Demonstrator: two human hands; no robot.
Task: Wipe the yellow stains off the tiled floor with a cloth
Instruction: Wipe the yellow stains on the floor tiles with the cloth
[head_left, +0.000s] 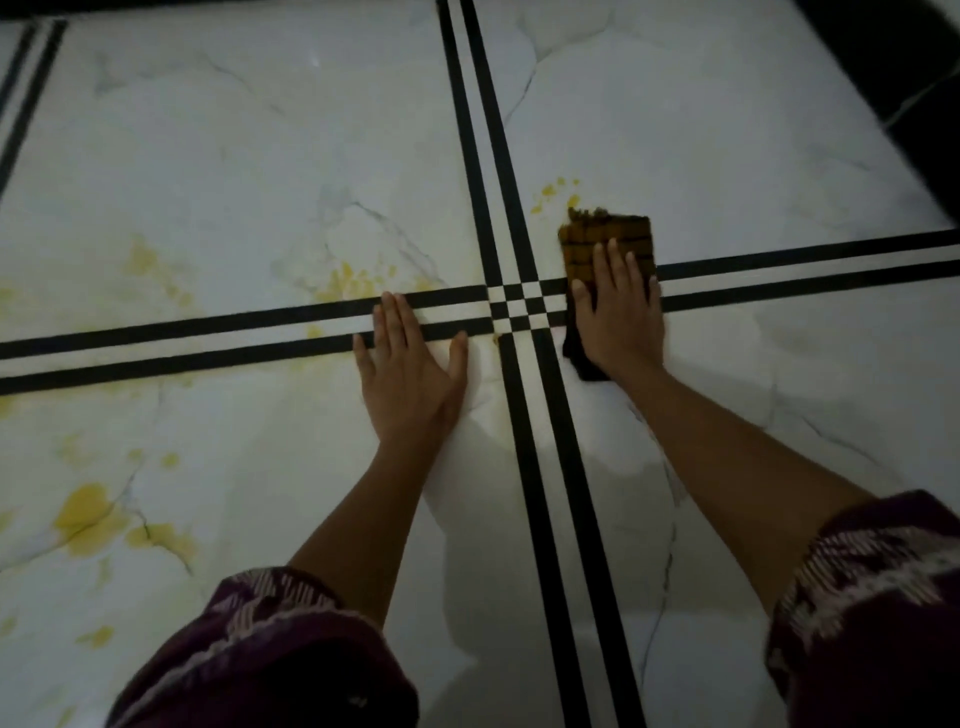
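Pressing down on the cloth (607, 235), your right hand (618, 319) is lying flat with its fingers straight and slightly spread, none of them curling round the fabric. The cloth is a dark, brownish checked piece. It is lying on the tiled floor (234, 156) just right of the point where the two pairs of black stripes (511, 306) are crossing. It is covering the horizontal pair there, with its far end sticking out beyond your fingertips and its near corner showing beside your wrist. A small cluster of yellow stains (550, 191) is sitting just beyond the cloth's far left corner, on the upper right tile, and the nearest spot is lying right at the frayed edge.

Your left hand (410, 376) is resting palm-down on the floor, left of the crossing, with its fingers straight and close together and its thumb held out to the right. The fingertips are reaching across the horizontal stripes, and the hand is holding nothing. More yellow smears (348, 283) are showing just beyond those fingertips, on the upper left tile, and paler ones are spreading further left. On the lower left tile a larger yellow patch (85, 512) is lying well apart from both hands, with smaller spots around it.

Your patterned maroon sleeves (270, 649) are filling the bottom corners, leaving both forearms bare. A dark border (883, 47) is running along the top right edge of the floor.
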